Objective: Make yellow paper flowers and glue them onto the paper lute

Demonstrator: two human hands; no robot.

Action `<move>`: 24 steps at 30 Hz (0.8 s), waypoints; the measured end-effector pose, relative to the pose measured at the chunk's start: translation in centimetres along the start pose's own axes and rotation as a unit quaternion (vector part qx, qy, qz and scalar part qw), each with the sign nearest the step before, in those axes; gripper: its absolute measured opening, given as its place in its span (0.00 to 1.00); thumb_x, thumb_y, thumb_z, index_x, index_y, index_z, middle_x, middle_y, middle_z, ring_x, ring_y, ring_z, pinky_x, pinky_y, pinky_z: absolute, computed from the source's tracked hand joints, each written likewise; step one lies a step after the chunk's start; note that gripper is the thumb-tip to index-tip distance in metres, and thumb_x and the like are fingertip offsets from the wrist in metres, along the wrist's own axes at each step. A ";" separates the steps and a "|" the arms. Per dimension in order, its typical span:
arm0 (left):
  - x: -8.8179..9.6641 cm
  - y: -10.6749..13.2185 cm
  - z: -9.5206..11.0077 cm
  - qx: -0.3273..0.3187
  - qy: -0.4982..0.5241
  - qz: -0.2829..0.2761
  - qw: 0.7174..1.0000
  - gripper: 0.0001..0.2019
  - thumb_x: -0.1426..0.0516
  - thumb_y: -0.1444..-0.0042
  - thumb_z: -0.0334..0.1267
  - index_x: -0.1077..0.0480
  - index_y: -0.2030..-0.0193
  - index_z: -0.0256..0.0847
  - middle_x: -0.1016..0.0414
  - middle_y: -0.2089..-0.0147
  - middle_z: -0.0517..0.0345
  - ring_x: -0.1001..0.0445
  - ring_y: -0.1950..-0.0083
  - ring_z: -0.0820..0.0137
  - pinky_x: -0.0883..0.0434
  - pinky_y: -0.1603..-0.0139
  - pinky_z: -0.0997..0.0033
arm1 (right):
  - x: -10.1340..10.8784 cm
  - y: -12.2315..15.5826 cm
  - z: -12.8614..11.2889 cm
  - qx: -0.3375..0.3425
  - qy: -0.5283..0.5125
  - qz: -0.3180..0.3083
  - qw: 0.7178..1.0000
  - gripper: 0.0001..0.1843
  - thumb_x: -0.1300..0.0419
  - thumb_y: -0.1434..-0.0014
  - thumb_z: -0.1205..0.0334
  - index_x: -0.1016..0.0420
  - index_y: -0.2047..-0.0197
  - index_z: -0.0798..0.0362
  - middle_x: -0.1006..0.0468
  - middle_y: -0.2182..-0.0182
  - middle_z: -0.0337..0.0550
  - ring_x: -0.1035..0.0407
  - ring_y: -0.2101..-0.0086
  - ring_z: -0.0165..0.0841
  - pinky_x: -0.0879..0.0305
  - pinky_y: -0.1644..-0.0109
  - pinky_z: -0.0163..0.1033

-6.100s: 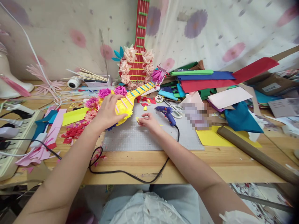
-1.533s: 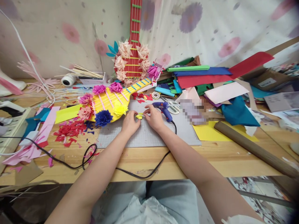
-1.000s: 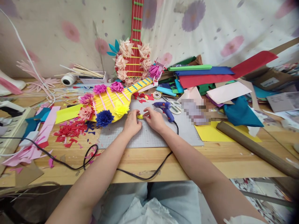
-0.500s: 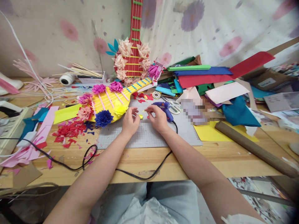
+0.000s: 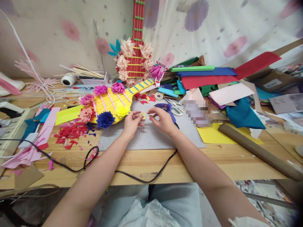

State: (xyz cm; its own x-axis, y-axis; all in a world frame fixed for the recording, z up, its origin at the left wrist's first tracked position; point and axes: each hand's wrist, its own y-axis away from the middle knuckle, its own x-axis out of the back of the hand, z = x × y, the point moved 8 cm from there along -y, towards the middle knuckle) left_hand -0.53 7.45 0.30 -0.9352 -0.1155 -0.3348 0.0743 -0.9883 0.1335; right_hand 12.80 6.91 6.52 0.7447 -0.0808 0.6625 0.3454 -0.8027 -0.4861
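Over the grey cutting mat (image 5: pixel 142 138), my left hand (image 5: pixel 132 123) pinches a small yellow paper piece (image 5: pixel 143 116) between thumb and fingers. My right hand (image 5: pixel 163 120) is just to the right of it, thumb and forefinger apart, with nothing visible between them. A blue glue gun (image 5: pixel 165 106) lies behind my right hand, which partly covers it. Left of my left hand lies a yellow paper guitar (image 5: pixel 111 102), dressed with paper flowers; its bright yellow flower (image 5: pixel 122 109) is nearest to my fingers.
A red guitar (image 5: pixel 136 64) with pale flowers stands at the back. Red paper scraps (image 5: pixel 71 132) lie at left. Scissors (image 5: pixel 177 110) and a tape roll (image 5: pixel 158 96) lie beyond the mat. Folded paper (image 5: pixel 208 78) and a brown roll (image 5: pixel 255 149) are at right. A black cord (image 5: pixel 151 180) crosses the front.
My right thumb and forefinger have moved apart and slightly away from the yellow piece. In my left hand, the piece now sits higher at the fingertips.
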 end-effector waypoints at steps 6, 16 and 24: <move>0.4 -0.3 -0.4 0.005 -0.016 0.014 1.000 0.10 0.38 0.57 0.33 0.32 0.67 0.34 0.27 0.71 0.58 0.25 0.70 0.73 0.28 0.79 0.77 | 3.5 2.8 4.6 -0.230 -0.076 -0.300 0.923 0.17 0.42 0.49 0.46 0.30 0.67 0.53 0.24 0.73 0.41 0.31 0.73 0.30 0.37 0.70 0.35; 0.7 -0.3 -0.5 0.004 -0.041 0.024 0.999 0.11 0.38 0.57 0.37 0.33 0.69 0.35 0.28 0.73 0.59 0.26 0.72 0.73 0.29 0.82 0.78 | 4.8 2.4 9.5 -0.282 0.081 -0.044 0.955 0.24 0.41 0.52 0.41 0.27 0.65 0.55 0.25 0.70 0.45 0.33 0.70 0.34 0.40 0.68 0.37; 0.8 -0.4 -1.0 0.024 -0.063 0.040 0.997 0.08 0.39 0.53 0.35 0.34 0.71 0.35 0.28 0.75 0.59 0.26 0.74 0.73 0.29 0.81 0.78 | 3.3 2.7 10.4 -0.338 -0.069 0.076 0.935 0.23 0.41 0.53 0.42 0.29 0.66 0.54 0.24 0.68 0.47 0.31 0.69 0.35 0.36 0.66 0.39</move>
State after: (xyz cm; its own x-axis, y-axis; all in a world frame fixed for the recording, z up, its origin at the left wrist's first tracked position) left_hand -0.94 7.63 -0.89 -0.9630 -0.1783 -0.2021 0.1374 -0.9699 0.2010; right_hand 22.13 10.58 1.49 0.8390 -0.1836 0.5122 -0.1752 -0.9824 -0.0651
